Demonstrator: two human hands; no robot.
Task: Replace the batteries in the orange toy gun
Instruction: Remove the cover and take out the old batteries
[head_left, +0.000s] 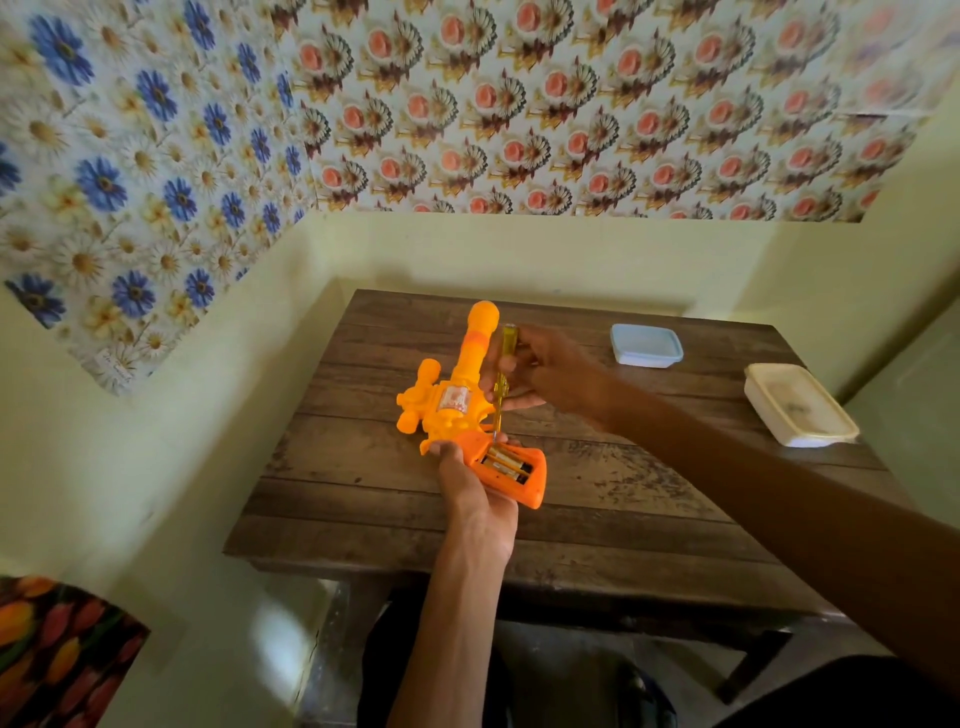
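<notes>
Nearest, left hand grips the handle of the orange toy gun above the table, batteries exposed. Right hand holds a yellow screwdriver, tip at the compartment. Two containers stand far right.

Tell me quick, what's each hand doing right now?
Left hand: closed around the orange toy gun's grip.
Right hand: holding the yellow screwdriver.
</notes>
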